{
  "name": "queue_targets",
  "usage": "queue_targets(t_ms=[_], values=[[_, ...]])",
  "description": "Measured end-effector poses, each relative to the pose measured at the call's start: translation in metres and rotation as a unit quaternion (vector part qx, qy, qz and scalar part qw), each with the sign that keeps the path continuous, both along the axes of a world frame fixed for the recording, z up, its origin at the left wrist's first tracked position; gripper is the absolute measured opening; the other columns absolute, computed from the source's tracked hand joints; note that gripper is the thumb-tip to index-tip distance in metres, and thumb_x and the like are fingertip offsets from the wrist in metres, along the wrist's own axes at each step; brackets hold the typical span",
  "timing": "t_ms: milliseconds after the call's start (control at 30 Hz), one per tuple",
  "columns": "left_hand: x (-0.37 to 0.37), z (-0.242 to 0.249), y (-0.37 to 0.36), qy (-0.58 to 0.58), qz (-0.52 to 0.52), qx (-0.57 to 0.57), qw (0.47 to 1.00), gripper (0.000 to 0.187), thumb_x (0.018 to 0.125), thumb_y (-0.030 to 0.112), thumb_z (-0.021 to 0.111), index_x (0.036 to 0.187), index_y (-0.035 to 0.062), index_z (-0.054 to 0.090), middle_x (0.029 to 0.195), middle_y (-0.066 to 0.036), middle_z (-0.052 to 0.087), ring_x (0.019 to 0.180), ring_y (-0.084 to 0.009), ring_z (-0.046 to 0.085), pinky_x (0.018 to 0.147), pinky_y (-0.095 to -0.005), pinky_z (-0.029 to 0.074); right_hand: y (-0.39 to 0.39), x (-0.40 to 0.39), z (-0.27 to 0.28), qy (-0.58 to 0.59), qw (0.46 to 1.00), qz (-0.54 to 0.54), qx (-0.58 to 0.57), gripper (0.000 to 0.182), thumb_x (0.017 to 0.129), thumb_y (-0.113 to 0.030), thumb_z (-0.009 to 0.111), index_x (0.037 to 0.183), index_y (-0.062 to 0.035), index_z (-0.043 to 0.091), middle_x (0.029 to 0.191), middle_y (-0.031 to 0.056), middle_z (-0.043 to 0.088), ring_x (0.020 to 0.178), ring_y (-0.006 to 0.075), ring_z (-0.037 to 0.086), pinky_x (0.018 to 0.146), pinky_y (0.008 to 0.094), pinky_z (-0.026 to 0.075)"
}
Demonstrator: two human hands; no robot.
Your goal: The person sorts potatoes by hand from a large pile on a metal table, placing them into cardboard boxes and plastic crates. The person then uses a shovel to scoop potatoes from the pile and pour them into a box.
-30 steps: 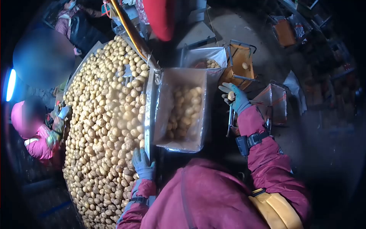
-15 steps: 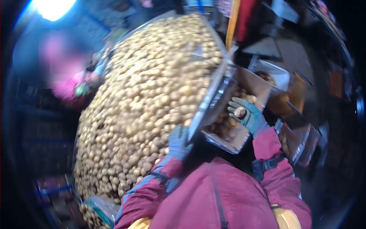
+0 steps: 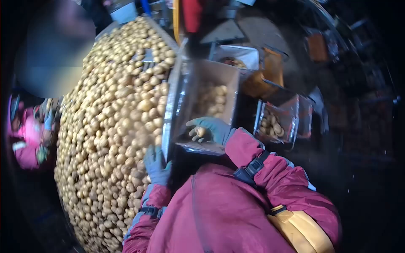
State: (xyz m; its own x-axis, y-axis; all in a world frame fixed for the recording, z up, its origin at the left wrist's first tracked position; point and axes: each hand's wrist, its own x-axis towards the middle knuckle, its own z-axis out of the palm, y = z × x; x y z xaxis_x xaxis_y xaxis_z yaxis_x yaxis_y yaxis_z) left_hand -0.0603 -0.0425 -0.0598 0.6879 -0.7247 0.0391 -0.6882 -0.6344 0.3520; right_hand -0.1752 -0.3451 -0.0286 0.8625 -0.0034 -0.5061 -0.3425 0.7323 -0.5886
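Filling the left of the scene: one heap of potatoes, which is spreading from near to far. One co-worker in pink, partly blurred over, is showing beyond its left side. One lined box is standing just right of the heap's metal edge, holding more potatoes. One red-trimmed box, also holding potatoes, is standing farther right. One white-lined box is standing on the far right side of the lined box. Right hand, gloved: hovering over the lined box's near end, fingers curling loosely. Left hand, gloved: resting at the heap's near right edge, fingers extending, thumb parting wide. Single potato: lying within the right hand's grip.
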Motion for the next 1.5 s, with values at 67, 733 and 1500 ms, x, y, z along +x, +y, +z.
queue_targets(t_ms=[67, 733, 1500], values=[[-0.001, 0.002, -0.001, 0.001, 0.002, 0.014, 1.0, 0.088, 0.072, 0.029, 0.082, 0.151, 0.013, 0.046, 0.157, -0.021, 0.039, 0.144, -0.0419, 0.036, 0.119, -0.0531, 0.027, -0.014, -0.03, -0.008, 0.06, 0.997, -0.046, -0.005, 0.052, 0.099, -0.033, 0.064, 0.139, -0.0014, 0.056, 0.112, 0.0208, 0.067, 0.086, 0.0261, 0.07, 0.069, 0.0325, 0.058], [-0.002, -0.005, 0.001, -0.025, -0.024, 0.064, 0.997, 0.094, 0.074, 0.02, 0.08, 0.157, 0.0126, 0.037, 0.162, -0.02, 0.03, 0.148, -0.041, 0.03, 0.122, -0.0492, 0.027, -0.075, -0.296, -0.025, 0.158, 0.894, -0.417, -0.041, 0.041, 0.097, -0.041, 0.063, 0.12, -0.0071, 0.066, 0.104, 0.0084, 0.071, 0.082, 0.0195, 0.069, 0.074, 0.0304, 0.057], [0.027, 0.03, 0.026, -0.013, 0.086, -0.04, 0.995, 0.078, 0.082, 0.042, 0.076, 0.148, 0.0105, 0.049, 0.153, -0.024, 0.042, 0.141, -0.0452, 0.038, 0.119, -0.054, 0.028, -0.025, 0.057, 0.009, 0.011, 0.991, -0.02, -0.134, 0.048, 0.105, -0.036, 0.049, 0.138, -0.0019, 0.056, 0.117, 0.0184, 0.07, 0.074, 0.0244, 0.072, 0.066, 0.0321, 0.06]])
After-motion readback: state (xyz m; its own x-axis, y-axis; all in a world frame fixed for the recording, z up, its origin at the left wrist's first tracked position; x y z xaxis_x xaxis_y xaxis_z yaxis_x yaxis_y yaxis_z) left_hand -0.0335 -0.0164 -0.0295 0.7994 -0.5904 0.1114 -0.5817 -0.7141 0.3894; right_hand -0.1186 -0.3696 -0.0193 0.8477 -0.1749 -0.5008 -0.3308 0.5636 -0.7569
